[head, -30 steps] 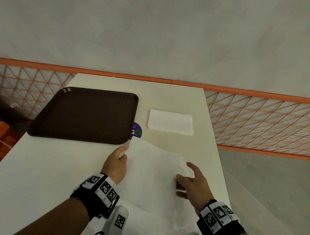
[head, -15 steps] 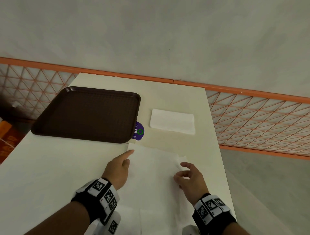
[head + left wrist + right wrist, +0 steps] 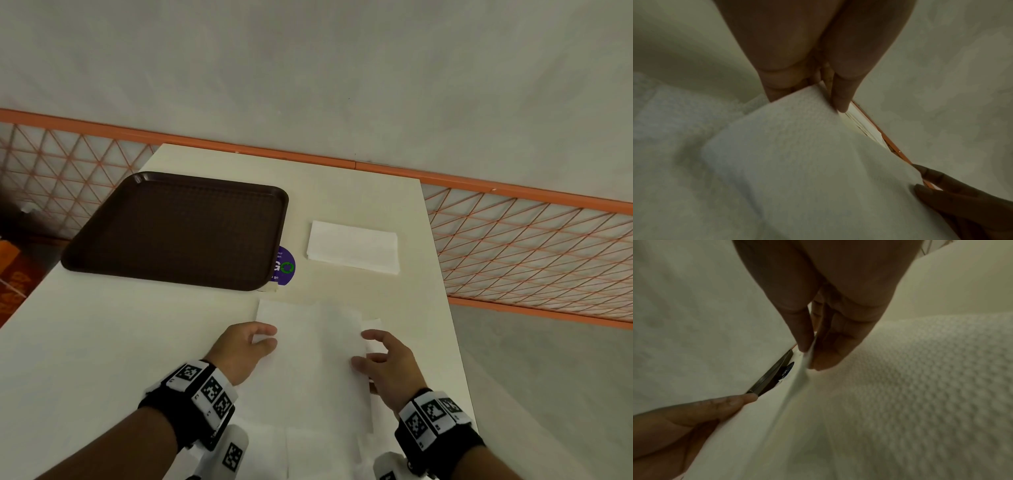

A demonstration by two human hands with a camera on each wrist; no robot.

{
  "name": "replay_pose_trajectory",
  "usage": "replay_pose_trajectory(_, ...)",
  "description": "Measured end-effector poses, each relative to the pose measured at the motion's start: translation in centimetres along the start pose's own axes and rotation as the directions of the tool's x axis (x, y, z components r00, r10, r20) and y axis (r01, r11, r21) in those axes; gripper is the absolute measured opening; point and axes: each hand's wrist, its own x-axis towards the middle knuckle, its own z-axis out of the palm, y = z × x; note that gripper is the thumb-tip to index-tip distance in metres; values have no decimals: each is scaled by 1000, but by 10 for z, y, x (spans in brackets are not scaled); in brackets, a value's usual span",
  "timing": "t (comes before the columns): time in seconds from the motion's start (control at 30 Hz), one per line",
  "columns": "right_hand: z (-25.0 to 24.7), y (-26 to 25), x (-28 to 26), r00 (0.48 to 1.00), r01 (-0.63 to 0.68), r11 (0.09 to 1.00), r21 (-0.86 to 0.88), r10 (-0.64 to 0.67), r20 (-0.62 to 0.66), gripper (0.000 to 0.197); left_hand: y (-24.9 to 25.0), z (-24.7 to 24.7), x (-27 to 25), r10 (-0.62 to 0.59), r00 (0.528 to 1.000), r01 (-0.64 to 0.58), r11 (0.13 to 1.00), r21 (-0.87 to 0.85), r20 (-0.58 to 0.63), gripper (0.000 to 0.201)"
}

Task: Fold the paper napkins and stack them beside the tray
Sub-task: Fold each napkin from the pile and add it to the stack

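Cream rectangular table [image 3: 359,192]: dark brown plastic tray [image 3: 178,229] at 11 o'clock holds nothing; folded white paper napkins [image 3: 352,247] lie just beside it at 1 o'clock. Left hand [image 3: 241,349] and right hand [image 3: 390,359] each pinch an edge of the unfolded white paper napkin [image 3: 315,363] at 6 o'clock.

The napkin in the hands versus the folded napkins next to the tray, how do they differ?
The napkin in the hands is a larger sheet, still mid-fold; the folded napkins form a compact rectangle. The left hand and right hand pinch the first by its side edges; the second lies untouched. The first lies near the person, the second farther off, right of the tray. Both are white paper on the table.
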Motion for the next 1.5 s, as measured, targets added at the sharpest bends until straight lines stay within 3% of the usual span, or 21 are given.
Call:
replay_pose_trajectory(0.17, -9, -8, -4, 998, 59, 991, 123, -58, -12, 32, -1, -7, 3, 5, 1000, -6, 994, -106, -13, 15)
replay_pose_trajectory(0.3, -8, -9, -2, 998, 50, 991, 126, -55, 41, 21, 2, -9, 3, 5, 1000, 1, 981, -195, 28, 16)
replay_pose_trajectory(0.43, -12, -15, -1, 995, 61, 994, 89, -68, 75, 32, 8, -11, 1, 41, 997, -35, 995, -90, 68, 37)
replay_pose_trajectory(0.5, -14, -18, 0, 994, 72, 992, 103, -79, 71, 32, 10, -12, 0, 62, 997, -58, 996, -69, 51, 38)
replay_pose_trajectory(0.77, -15, -31, 3, 996, 88, 946, 311, -89, -9, 28, 22, -17, -3, 82, 996, -73, 962, -265, 24, 29)
replay_pose_trajectory(0.87, -17, -36, 3, 993, 116, 964, 241, -115, -17, 26, 24, -18, 0, 105, 995, -100, 964, -248, 4, 25)
replay_pose_trajectory(1.03, -24, -41, 2, 981, 190, 976, -109, -191, -5, 16, 29, -18, -1, 208, 976, -211, 977, -38, -68, 14)
replay_pose_trajectory(1.23, -33, -51, -9, 934, 333, 818, -470, -355, 43, 16, 37, -23, -5, 322, 946, -319, 945, 76, -35, 9)
replay_pose_trajectory(1.3, -38, -54, -12, 923, 371, 794, -482, -373, 95, 15, 39, -25, -8, 351, 936, -349, 934, 70, -15, 7)
replay_pose_trajectory(1.5, -37, -58, -16, 931, 365, 883, -295, -352, 96, 13, 38, -20, -9, 348, 937, -348, 937, 44, -8, 9)
